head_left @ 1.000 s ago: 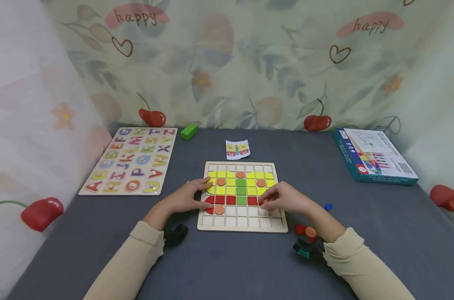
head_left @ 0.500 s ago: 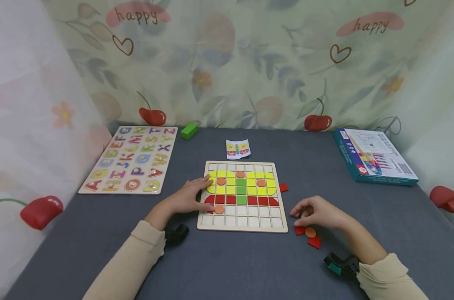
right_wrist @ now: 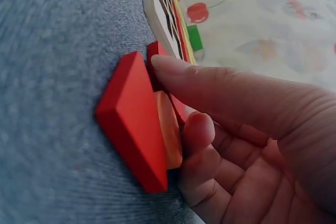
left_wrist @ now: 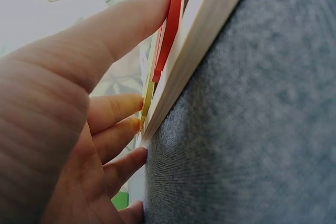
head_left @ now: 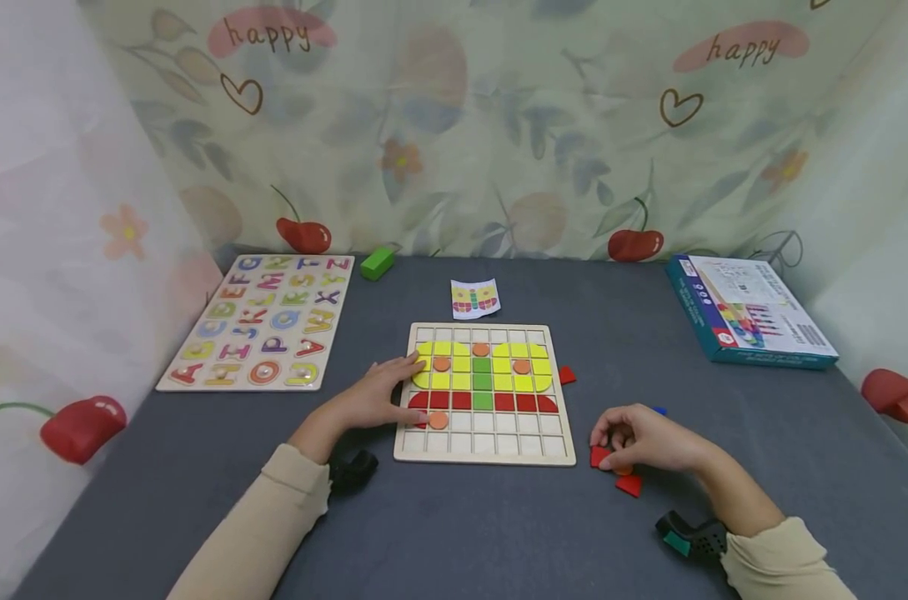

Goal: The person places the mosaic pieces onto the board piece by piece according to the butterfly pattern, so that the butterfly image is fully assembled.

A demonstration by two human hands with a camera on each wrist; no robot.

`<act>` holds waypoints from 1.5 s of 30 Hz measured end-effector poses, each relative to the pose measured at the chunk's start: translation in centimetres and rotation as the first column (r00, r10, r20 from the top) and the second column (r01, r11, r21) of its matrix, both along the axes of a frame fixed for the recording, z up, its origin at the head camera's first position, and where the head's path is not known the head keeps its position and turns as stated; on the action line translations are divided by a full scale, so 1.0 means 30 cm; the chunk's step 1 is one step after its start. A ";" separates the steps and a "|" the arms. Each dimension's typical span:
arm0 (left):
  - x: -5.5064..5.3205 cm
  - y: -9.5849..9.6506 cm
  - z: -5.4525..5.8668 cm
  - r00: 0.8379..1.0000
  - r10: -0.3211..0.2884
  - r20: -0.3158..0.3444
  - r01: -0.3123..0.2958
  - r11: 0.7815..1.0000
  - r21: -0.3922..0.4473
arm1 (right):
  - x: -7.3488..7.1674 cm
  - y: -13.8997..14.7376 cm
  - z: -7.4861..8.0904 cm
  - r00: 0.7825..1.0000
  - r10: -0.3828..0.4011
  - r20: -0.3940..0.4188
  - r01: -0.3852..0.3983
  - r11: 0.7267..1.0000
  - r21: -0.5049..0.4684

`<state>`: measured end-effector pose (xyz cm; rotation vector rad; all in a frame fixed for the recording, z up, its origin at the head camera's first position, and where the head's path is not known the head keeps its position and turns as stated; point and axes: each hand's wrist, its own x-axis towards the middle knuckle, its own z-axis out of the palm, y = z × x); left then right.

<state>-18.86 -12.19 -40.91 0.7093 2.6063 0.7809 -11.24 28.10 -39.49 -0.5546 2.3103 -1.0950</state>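
Observation:
A wooden grid board (head_left: 514, 450) lies mid-table, carrying yellow, red, green and orange tiles. My left hand (head_left: 374, 396) rests along its left edge with fingers stretched. In the left wrist view its thumb presses a red tile (left_wrist: 170, 30) at the board's side. Right of the board, my right hand (head_left: 644, 437) is down at a small group of loose pieces. Thumb and forefinger pinch a red piece (right_wrist: 153, 51) there, partly hidden by the thumb. Beside it are an orange disc (right_wrist: 169, 129) and another red piece (right_wrist: 134, 124) with slanted sides.
Behind the board lies a small pattern card (head_left: 475, 299). An alphabet puzzle (head_left: 221, 333) is at left, a green block (head_left: 378, 263) at the back, a boxed set (head_left: 754, 312) at right. A red piece (head_left: 567, 375) lies by the board's right edge, a blue piece (head_left: 659, 411) behind my right hand.
My right hand has left a red tile in the board's red row and moved right and nearer, onto the loose pieces, where it takes hold of a red one. My left hand stays almost still.

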 end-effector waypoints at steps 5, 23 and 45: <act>0.001 0.002 0.008 1.000 0.003 0.005 -0.003 1.000 0.002 | -0.017 -0.001 0.010 1.000 0.010 0.030 -0.009 0.999 -0.044; 0.001 0.004 0.013 0.999 -0.020 0.044 0.020 1.000 -0.003 | -0.149 -0.151 0.057 0.999 0.041 0.028 -0.039 0.996 -0.077; 0.008 -0.001 0.016 0.998 -0.004 0.057 0.005 1.000 -0.016 | -0.231 -0.463 0.049 0.997 0.059 -0.040 -0.062 0.995 -0.080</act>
